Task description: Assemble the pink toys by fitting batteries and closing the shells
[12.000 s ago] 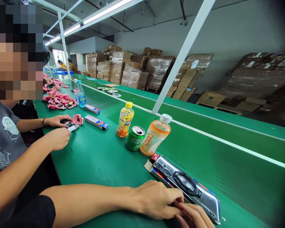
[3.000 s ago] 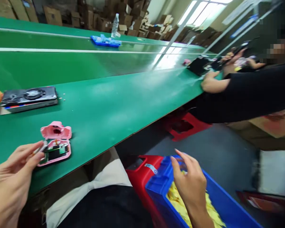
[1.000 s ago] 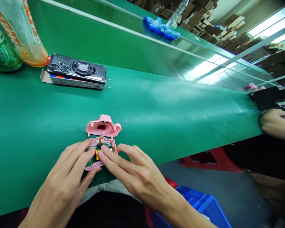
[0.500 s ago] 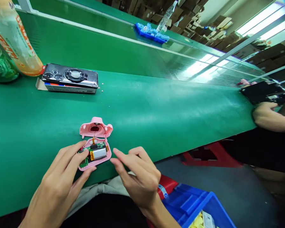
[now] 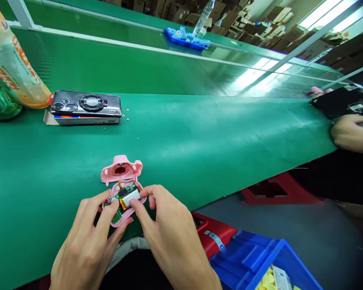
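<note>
A pink plastic casing [image 5: 121, 222] lies opened on the green table close to my body, slightly turned. Inside sit a green circuit board [image 5: 117, 215] and a silver battery [image 5: 130, 197] with yellow tape at its left end. My left hand [image 5: 90, 229] grips the casing's left side, fingertips over the board and thumb along the near edge. The thumb and index finger of my right hand [image 5: 163, 225] close on the battery's right end, by the casing rim. Just beyond lies the pink front shell [image 5: 119, 171], joined by thin wires and a ribbon cable.
A phone [image 5: 86, 104] rests on a flat box [image 5: 87, 120]. An orange-labelled bottle [image 5: 24, 64] and a green can [image 5: 1, 96] stand at left. A blue tray [image 5: 186, 40] is farther back. Right are a blue bin [image 5: 248, 253], a red stool [image 5: 214, 233] and a co-worker's arm [image 5: 353, 133].
My right hand has moved left from beside the casing onto the battery's end. The casing has turned slightly, its right side swinging away from me. The view has shifted a little.
</note>
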Demonstrator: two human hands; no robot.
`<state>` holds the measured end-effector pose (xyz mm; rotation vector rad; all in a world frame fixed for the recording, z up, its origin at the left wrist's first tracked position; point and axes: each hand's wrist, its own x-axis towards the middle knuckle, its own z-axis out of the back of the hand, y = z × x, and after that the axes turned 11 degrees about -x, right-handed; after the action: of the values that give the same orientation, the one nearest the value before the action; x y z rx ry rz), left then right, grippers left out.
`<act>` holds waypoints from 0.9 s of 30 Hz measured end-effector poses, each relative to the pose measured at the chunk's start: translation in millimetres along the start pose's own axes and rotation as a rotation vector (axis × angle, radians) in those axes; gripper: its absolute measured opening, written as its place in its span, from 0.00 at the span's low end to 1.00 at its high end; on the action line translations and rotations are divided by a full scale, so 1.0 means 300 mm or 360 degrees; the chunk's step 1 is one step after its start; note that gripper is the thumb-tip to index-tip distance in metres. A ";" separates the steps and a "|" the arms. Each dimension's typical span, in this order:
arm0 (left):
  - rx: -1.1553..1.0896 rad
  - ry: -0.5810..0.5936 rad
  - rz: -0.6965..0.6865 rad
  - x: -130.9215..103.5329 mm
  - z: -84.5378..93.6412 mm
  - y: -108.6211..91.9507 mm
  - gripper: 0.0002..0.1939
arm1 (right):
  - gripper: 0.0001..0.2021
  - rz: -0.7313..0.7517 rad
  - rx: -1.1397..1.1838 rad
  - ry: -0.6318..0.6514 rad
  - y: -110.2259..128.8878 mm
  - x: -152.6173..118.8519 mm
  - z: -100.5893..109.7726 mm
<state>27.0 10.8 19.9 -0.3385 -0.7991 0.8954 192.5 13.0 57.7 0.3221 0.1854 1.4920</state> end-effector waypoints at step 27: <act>0.0037 0.0192 0.0101 -0.005 0.038 0.032 0.27 | 0.13 0.0271 0.0544 0.0085 -0.039 -0.065 0.020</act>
<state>12.7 14.7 21.2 -0.3956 -0.6697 0.9340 203.9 -7.4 58.0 0.5840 0.4677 1.6376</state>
